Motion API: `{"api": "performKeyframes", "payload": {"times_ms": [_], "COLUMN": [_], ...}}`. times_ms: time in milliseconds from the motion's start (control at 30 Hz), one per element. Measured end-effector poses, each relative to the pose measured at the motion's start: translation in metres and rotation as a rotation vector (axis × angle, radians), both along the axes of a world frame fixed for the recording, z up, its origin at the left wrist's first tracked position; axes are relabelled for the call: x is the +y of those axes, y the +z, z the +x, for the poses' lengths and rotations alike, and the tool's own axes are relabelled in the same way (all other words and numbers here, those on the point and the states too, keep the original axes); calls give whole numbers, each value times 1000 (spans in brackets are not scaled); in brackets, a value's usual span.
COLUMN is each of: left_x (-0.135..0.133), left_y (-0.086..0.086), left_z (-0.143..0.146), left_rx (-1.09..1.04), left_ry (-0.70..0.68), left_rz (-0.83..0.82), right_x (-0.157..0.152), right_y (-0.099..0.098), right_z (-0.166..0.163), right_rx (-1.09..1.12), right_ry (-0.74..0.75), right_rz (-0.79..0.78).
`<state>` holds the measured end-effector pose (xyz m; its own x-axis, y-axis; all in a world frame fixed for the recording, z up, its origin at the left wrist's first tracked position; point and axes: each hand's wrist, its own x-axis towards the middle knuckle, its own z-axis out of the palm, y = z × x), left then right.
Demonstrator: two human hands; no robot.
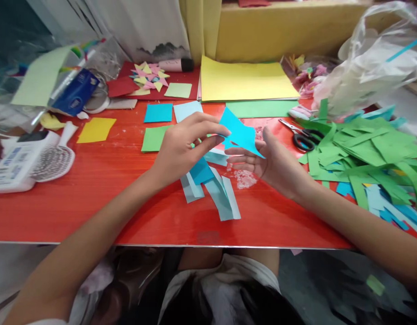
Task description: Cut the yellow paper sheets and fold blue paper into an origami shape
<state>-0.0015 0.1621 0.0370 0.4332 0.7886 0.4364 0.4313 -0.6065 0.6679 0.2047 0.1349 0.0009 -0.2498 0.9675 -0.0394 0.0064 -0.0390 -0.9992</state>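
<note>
Blue paper (240, 131): raised above the red table (93, 205), between both hands; bent, with angled edges and pointed corners. Work on it judged partway: some shaping done, finish outstanding. Left hand (181, 143) pinches it between thumb and fingers; right hand (279, 164) is spread, unclenched, beside one corner, contact unclear. At seven o'clock, pale blue strips (217, 198), creased. At nine, a green square (153, 138), flat, apparently unworked. At three, scissors (303, 137), set down, beside heaped green strips (364, 144). At ten, piled stars (150, 77), apparently completed.
</note>
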Motion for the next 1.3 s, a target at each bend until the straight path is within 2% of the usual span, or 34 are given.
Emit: {"api": "performKeyframes", "payload": {"times_ms": [100,267,433,600,700,833,1033,1300], "left_x": [2,3,2,0,-2,-3,-6,-6], "left_y": [-2,-8,-13,-16,-18,-19,-18,-19], "left_z": [0,4,7,10,12,13,12,14], "left_rx": [29,25,-103,-210,-250,-197,-132,-165], "left_ry": [-40,-11,60,65,42,26,-19,-8], "left_rz": [1,8,-185,-295,-323,-341,-320,-348], "right_x": [-2,-3,0,-4,-7,-7,-6,-8], "right_y": [0,0,0,2,1,0,0,4], "right_z": [-1,-3,-4,-3,-3,-1,1,-3], "right_rx": [83,120,168,73,49,44,37,55], "right_ry": [-4,-31,-40,37,3,-67,-80,-77], "right_rz": [-34,-9,-21,124,157,162,165,156]}}
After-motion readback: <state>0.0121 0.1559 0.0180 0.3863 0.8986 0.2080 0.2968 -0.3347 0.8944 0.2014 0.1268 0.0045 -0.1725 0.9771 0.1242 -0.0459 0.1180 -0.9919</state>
